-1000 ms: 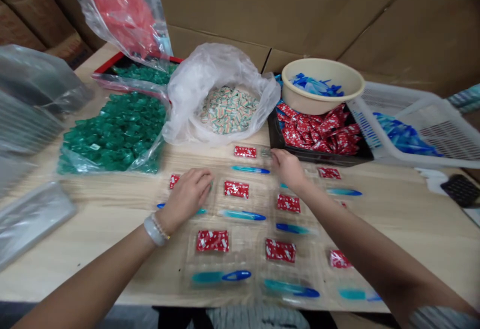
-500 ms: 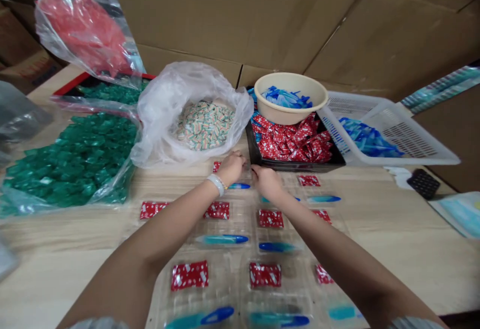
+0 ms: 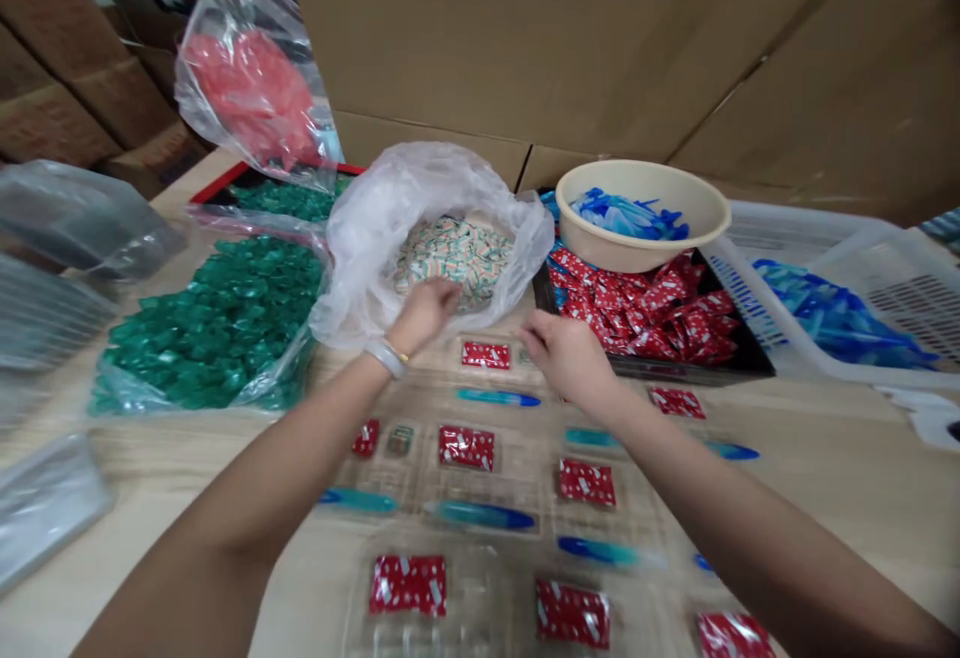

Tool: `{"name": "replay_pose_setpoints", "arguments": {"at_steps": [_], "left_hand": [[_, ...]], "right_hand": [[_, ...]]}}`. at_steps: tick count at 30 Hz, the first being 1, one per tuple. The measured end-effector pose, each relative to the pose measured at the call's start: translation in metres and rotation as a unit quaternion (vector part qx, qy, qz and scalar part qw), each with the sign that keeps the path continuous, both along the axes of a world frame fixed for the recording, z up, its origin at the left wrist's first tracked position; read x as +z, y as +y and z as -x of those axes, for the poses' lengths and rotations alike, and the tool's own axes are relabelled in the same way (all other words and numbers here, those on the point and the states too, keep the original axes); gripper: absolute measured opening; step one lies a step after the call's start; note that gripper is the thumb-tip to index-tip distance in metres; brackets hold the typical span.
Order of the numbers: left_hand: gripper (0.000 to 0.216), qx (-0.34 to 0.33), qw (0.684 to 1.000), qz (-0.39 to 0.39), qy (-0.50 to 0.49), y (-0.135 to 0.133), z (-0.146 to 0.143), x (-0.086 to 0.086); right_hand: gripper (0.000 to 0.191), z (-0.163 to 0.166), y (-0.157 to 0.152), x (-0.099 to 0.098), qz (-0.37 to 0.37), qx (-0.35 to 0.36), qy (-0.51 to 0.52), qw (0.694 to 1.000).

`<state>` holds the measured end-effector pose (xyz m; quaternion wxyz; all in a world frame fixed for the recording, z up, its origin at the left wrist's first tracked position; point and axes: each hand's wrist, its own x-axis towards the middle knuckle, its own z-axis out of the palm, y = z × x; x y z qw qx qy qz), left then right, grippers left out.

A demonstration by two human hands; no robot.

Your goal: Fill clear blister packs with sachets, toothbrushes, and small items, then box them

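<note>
My left hand (image 3: 424, 316) is over the front edge of a white plastic bag (image 3: 352, 258) full of small striped pieces (image 3: 457, 253). Its fingers look pressed together; whatever they hold is hidden. To its right, my right hand (image 3: 566, 350) is closed in a pinch above the back row of clear trays, beside the black box (image 3: 544, 288); nothing can be made out in its fingertips. Below the hands, rows of clear plastic trays (image 3: 472, 578) carry red patterned packets (image 3: 466, 446) and blue-teal pen-like pieces (image 3: 484, 515). One tray also shows a small striped piece (image 3: 400, 440).
Red packets (image 3: 660, 308) fill the black box, with a cream basin (image 3: 645, 248) of blue pieces resting on it. A white basket (image 3: 847, 338) stands right. Bagged green pieces (image 3: 217, 328) lie left, a bag of pink pieces (image 3: 251, 88) behind. Cardboard (image 3: 562, 38) walls the back.
My left hand has moved from the back trays up to the bag's front edge. My right hand stays near the box, pinched. The view has swung left.
</note>
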<state>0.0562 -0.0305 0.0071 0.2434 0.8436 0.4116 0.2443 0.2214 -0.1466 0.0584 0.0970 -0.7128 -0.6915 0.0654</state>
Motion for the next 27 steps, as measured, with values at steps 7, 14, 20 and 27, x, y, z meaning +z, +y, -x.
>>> {"name": "replay_pose_setpoints", "arguments": {"at_steps": [7, 14, 20, 27], "left_hand": [[0.025, 0.066, 0.989, 0.054, 0.124, 0.048, 0.043, -0.014], [0.023, 0.111, 0.977, 0.057, 0.17, 0.026, 0.023, -0.026], [0.026, 0.144, 0.966, 0.115, 0.184, 0.028, 0.017, -0.019], [0.021, 0.145, 0.959, 0.155, 0.188, 0.028, 0.015, -0.012]], "right_hand": [[0.024, 0.035, 0.106, -0.023, 0.063, 0.06, 0.019, 0.996], [0.022, 0.048, 0.112, -0.056, 0.086, 0.062, -0.079, 0.991], [0.023, 0.046, 0.111, -0.061, 0.062, 0.113, -0.073, 0.989], [0.018, 0.046, 0.106, -0.064, 0.043, 0.167, -0.042, 0.984]]}}
